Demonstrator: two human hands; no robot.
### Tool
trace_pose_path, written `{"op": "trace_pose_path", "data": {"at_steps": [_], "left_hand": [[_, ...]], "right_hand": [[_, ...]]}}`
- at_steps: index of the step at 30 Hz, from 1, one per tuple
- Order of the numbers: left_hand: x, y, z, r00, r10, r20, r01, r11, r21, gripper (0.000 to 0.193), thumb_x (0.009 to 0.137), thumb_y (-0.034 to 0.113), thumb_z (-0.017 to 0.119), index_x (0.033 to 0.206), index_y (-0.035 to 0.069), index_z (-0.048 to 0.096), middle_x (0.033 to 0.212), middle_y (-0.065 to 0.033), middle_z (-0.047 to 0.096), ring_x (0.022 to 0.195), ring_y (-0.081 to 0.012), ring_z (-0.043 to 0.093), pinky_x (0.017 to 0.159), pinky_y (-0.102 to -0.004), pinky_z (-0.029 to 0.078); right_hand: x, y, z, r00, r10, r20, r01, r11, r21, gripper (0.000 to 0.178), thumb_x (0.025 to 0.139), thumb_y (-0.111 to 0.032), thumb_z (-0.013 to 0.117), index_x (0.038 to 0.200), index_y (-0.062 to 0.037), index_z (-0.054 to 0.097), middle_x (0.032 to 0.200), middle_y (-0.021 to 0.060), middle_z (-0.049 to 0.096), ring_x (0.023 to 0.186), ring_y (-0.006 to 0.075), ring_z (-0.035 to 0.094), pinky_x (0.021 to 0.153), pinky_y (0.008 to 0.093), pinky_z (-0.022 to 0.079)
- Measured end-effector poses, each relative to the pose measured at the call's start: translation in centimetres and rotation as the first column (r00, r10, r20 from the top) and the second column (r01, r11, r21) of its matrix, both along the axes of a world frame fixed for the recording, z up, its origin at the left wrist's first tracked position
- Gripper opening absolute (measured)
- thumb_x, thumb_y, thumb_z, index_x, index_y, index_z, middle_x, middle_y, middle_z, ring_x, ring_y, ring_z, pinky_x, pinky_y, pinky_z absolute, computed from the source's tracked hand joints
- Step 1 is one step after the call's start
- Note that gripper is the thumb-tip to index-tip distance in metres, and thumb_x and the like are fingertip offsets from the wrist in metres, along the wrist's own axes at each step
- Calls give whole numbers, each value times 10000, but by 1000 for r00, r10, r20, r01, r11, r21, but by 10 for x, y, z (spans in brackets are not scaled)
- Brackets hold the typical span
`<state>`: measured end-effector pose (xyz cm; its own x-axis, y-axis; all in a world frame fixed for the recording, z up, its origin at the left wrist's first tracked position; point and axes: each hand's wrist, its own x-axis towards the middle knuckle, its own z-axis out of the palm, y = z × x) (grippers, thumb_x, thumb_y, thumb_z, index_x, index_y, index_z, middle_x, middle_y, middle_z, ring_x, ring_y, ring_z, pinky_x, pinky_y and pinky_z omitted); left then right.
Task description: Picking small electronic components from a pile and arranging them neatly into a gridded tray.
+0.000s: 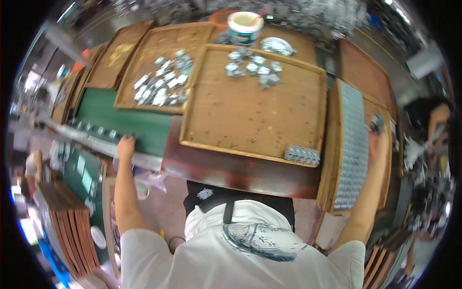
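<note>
My left hand (126,146) is at the front of the green work surface (144,126), its fingers closed at the near end of a row of small metal pieces (101,130). What is between those fingertips is too small and blurred to name. Far to the right, my right hand (378,140) grips a dark grey metal block (377,123), held over a wooden tray's right part. Beside that forearm, tightly packed rows of silvery metal blocks (352,144) fill part of the tray (331,159).
A wooden tray (250,115) in the middle holds loose silvery blocks (255,65) and a short packed group (302,155). Left of it, another tray (163,38) carries a heap of metal pieces (161,86). Behind stands a white tub (244,30). A person (428,113) is at far right.
</note>
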<state>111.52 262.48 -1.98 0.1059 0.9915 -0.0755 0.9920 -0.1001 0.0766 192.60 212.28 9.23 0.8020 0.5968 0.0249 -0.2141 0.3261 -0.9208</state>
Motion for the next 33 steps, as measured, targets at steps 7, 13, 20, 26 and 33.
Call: {"op": "trace_pose_path", "data": {"at_steps": [7,13,20,26,33], "left_hand": [[68,-41,13,338,328,882,-111,945,-309,343,892,136,633,1225,64,594,937,-56,676,771,-119,631,592,-239,485],[224,-175,87,-71,395,916,375,861,-342,405,881,113,672,1259,13,568,1172,-84,628,1038,-181,626,848,-328,551],[325,-263,131,-150,306,940,802,594,-65,348,821,-44,701,1161,8,645,1131,-12,550,1077,-147,560,925,-278,477],[329,-271,137,-44,319,947,878,465,-116,350,842,-37,687,1187,-8,631,1156,-23,565,1089,-136,566,930,-285,475],[336,-293,145,21,249,968,879,457,-137,354,880,-59,627,1229,-12,600,1159,-35,563,1096,-144,566,934,-276,465]], "right_hand": [[-175,56,32,996,10,-84,-5,998,56,335,977,-177,561,1268,-11,554,1179,112,637,966,197,632,785,337,554],[-247,84,24,1000,13,-20,-16,984,-178,290,892,-66,669,1169,3,620,1015,89,680,811,173,653,675,302,547],[-325,82,46,984,178,18,-171,964,-202,390,869,-39,696,1232,-4,558,971,56,670,829,176,658,720,308,557],[-335,57,63,555,464,691,96,789,-607,292,820,-64,729,1054,15,574,872,123,653,701,243,661,646,315,552],[-336,60,63,395,423,816,187,832,-522,285,664,-23,762,889,21,592,890,156,571,785,352,607,627,397,504]]}}
